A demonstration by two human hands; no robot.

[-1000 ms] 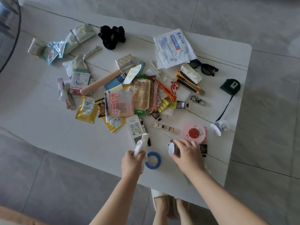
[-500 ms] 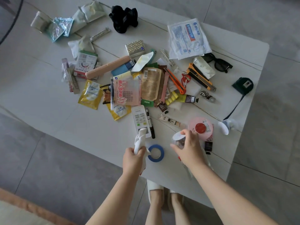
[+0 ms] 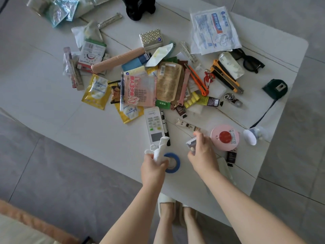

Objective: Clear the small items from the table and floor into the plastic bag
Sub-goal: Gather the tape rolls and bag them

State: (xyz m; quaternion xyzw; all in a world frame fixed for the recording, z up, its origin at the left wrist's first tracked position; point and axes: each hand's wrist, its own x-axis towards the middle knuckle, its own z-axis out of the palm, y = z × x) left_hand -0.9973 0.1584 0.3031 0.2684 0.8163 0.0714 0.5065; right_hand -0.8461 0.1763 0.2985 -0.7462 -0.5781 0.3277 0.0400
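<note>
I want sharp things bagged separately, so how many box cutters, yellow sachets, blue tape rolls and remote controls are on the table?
Box cutters: 2
Yellow sachets: 2
Blue tape roll: 1
Remote control: 1
Total: 6

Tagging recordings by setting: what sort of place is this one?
Probably a home living room: a low white table on grey floor tiles, an air-conditioner remote among household clutter, and slippered feet.
</note>
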